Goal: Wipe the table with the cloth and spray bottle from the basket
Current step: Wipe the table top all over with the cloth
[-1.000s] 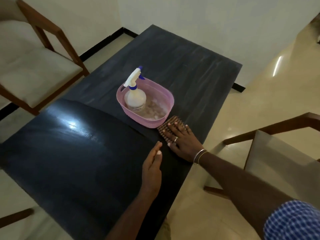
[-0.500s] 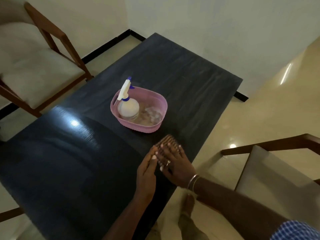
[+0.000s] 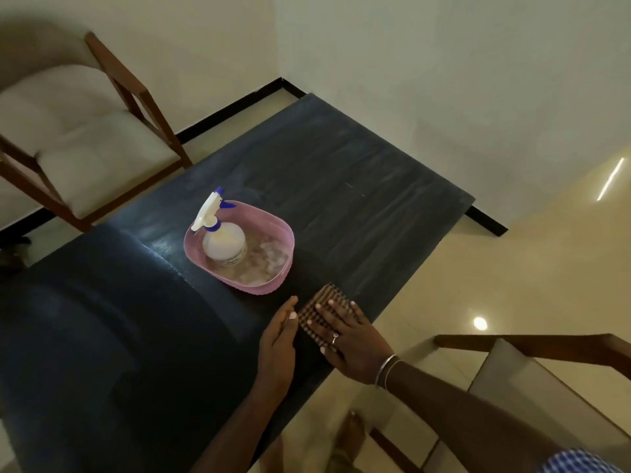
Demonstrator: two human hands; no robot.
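I log:
- Checked cloth (image 3: 327, 296): flat on dark table (image 3: 358, 199), near its right edge, just beside pink basket (image 3: 254, 285).
- Right hand (image 3: 351, 339): fingers straight, spread, pressing cloth.
- Left hand (image 3: 278, 343): fingers straight, gripping nothing, beside cloth.
- Spray bottle (image 3: 223, 245): upright inside basket.

Dark table (image 3: 358, 199) with pink basket (image 3: 263, 289) mid-surface, checked cloth (image 3: 324, 295) near its edge.
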